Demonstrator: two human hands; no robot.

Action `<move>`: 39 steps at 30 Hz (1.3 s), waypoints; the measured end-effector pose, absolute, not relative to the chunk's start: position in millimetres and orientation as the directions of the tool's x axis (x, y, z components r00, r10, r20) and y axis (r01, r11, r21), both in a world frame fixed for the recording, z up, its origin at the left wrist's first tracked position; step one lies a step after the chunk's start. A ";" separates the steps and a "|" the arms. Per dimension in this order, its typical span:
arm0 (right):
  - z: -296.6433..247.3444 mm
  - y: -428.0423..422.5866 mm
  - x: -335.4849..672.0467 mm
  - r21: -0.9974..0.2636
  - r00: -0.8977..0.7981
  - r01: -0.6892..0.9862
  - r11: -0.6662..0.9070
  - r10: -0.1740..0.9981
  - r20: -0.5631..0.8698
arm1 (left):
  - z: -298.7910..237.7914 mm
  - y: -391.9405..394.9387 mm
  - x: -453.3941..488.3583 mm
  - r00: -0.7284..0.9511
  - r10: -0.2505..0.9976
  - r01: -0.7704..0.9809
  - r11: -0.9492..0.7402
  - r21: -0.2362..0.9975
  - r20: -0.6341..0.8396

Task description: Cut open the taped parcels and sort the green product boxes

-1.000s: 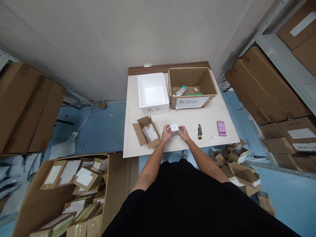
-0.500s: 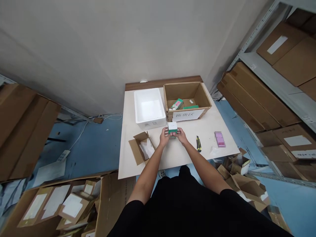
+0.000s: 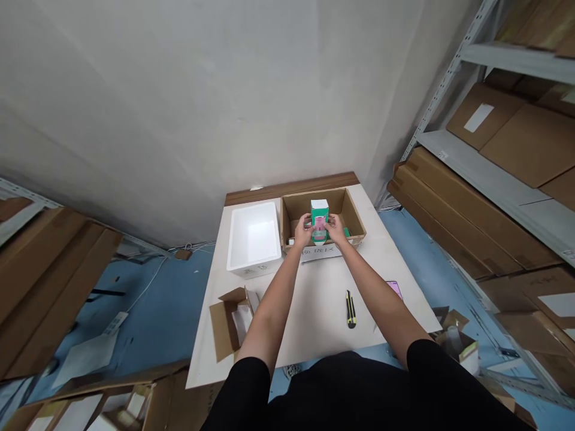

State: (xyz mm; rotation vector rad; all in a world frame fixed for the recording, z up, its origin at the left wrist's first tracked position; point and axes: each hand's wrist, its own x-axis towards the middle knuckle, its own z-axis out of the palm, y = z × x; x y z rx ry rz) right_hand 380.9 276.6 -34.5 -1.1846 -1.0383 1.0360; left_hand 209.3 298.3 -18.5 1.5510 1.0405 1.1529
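Observation:
Between my two hands I hold a small green and white box [image 3: 320, 216] with a pink panel on its front. My left hand [image 3: 304, 230] grips its left side, and my right hand [image 3: 335, 228] grips its right side. The box is upright, over the front part of a brown cardboard carton [image 3: 359, 222] with a handwritten white label on its front. Bits of other green boxes [image 3: 346, 231] show inside that carton, partly hidden by my hands and the held box.
Left of the carton stands a white foam box [image 3: 238, 266]. An open small cardboard box [image 3: 221, 326] with white paper lies at the table's front left. A yellow and black utility knife [image 3: 351, 309] and a phone [image 3: 395, 288] lie on the right. Shelves of cartons [image 3: 530, 140] flank the table.
Both hands have carried the green and white box forward from the table to over the carton, and its pink front now faces me. My view has tipped upward.

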 end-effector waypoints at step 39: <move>-155.0 -35.8 60.5 -0.572 -0.293 0.820 0.017 0.871 -0.394 | -159.7 -92.5 -146.4 0.027 0.945 0.672 0.223 0.706 -0.325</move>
